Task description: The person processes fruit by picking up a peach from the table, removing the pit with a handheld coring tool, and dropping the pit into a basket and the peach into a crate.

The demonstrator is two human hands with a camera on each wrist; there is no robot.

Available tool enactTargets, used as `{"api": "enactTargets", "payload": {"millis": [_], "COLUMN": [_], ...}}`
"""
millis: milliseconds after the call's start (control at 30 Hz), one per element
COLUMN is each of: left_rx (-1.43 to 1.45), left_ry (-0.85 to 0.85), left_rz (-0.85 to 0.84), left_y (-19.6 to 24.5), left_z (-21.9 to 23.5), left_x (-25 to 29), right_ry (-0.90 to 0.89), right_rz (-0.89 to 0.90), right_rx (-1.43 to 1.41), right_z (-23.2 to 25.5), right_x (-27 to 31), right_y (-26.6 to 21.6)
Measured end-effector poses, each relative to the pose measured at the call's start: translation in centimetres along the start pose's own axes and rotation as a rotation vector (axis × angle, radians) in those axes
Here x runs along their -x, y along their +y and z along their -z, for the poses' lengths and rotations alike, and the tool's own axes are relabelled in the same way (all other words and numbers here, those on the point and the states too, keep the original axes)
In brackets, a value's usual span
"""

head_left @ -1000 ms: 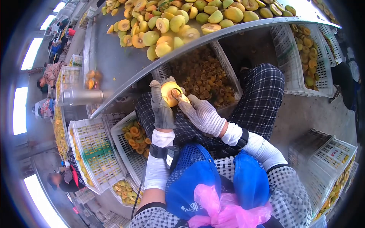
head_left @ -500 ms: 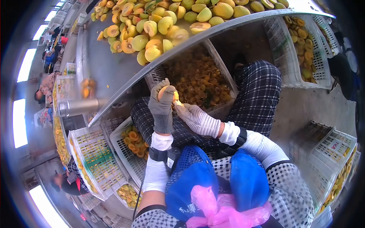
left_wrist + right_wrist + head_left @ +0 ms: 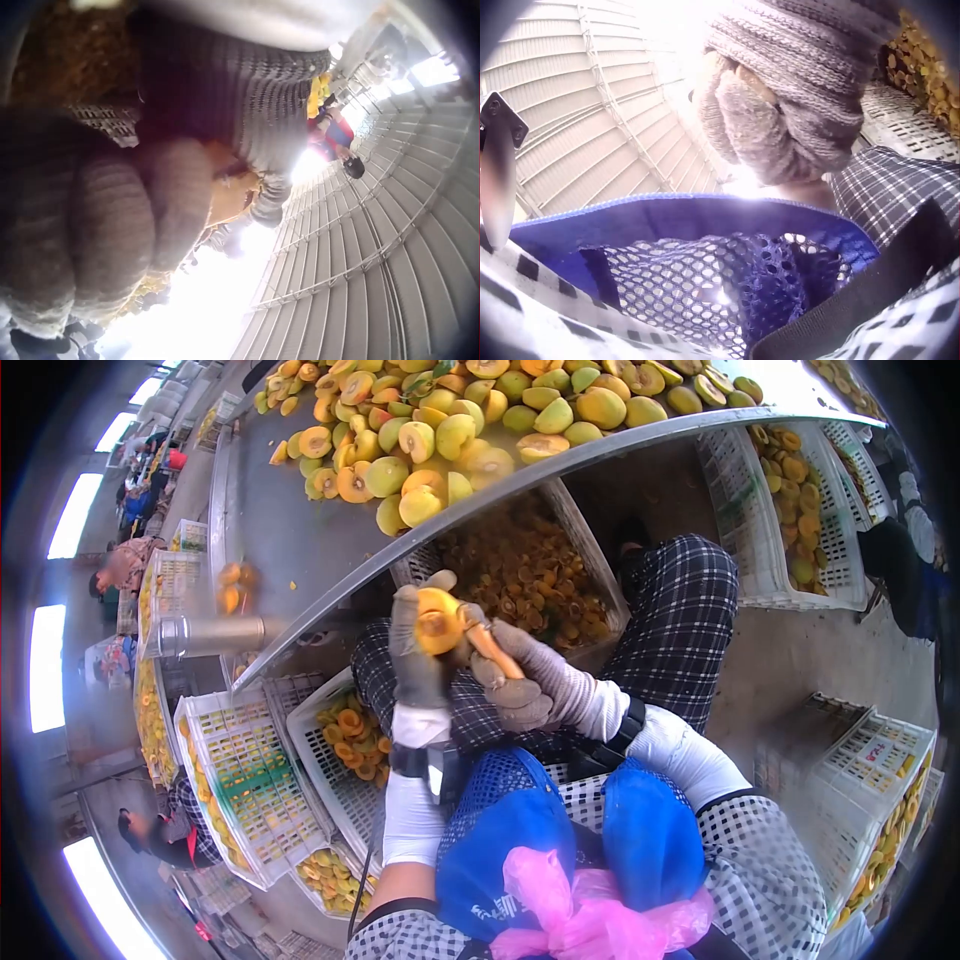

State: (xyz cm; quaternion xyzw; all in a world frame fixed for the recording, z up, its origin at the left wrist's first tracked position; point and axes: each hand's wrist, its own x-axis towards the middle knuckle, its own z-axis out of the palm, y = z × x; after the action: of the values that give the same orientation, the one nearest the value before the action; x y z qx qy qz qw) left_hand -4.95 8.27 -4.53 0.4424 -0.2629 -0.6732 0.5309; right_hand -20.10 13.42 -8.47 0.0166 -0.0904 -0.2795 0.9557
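Over the lap, below the table edge [image 3: 600, 445], the gloved left hand [image 3: 418, 660] curls round a halved fruit [image 3: 437, 622], cut face up. Right hand [image 3: 520, 675], fist closed on an orange-handled tool [image 3: 490, 647], tip at the fruit. Fruit looks soft, juicy, likely slippery; best cupped from the skin side, lightly, not squeezed. Crate of pits [image 3: 520, 570] sits just beyond the knees; crate of halves [image 3: 350, 735] left of the legs. Heaped fruit [image 3: 440, 430] on the table above. Table lip overhangs close, crowding any upward lift.
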Motion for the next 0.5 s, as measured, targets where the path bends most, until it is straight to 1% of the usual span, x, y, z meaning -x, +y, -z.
{"api": "enactTargets", "payload": {"millis": [33,67,100,133,167,200,233,267,333,367,400,433,500], "left_rx": [-0.34,-0.494,-0.915,-1.342,-1.77,-1.775,-1.776,-1.773,-1.874,-1.82,-1.766,-1.761,-2.094], "left_ry": [0.084,0.165,0.268,0.304,0.333,0.341,0.358,0.371,-0.104,-0.191,-0.281,-0.288,-0.22], "left_rz": [-0.061,-0.135,0.039,0.034,0.029,0.033,-0.071,-0.178,-0.809,-0.778,-0.746,-0.751,-0.284], "left_y": [2.9,4.5,7.3,9.3,10.7,12.1,13.2,13.8,12.5,12.0,11.3,10.8,10.1], "left_z": [0.3,2.0,5.1,7.1,8.5,9.3,9.8,9.8,8.7,6.6,4.5,2.6,-0.3], "left_x": [1.8,2.7,3.5,4.7,5.2,4.6,3.2,1.4,-6.4,-9.5,-11.9,-13.2,-15.4], "right_ry": [0.011,0.053,0.174,0.295,0.288,0.407,0.525,0.522,0.603,0.648,0.65,0.69,0.765], "right_rz": [0.029,0.09,0.107,0.129,0.128,0.117,0.102,0.097,0.085,0.096,0.103,0.111,0.118], "right_rx": [-0.033,-0.084,-0.08,-0.082,-0.085,-0.029,0.032,0.035,0.196,0.206,0.21,0.24,0.321], "right_z": [0.1,-0.1,-0.1,-0.2,-0.4,-0.9,-1.1,-1.0,-1.2,-1.2,-1.2,-1.3,-1.6], "right_x": [0.4,0.5,0.6,0.5,0.2,-0.1,-0.3,-0.6,-0.5,-0.5,-0.5,-0.5,-0.7], "right_y": [-0.4,-0.6,-1.0,-1.1,-1.1,-1.2,-1.2,-1.2,-0.8,-0.9,-1.0,-1.2,-1.6]}}
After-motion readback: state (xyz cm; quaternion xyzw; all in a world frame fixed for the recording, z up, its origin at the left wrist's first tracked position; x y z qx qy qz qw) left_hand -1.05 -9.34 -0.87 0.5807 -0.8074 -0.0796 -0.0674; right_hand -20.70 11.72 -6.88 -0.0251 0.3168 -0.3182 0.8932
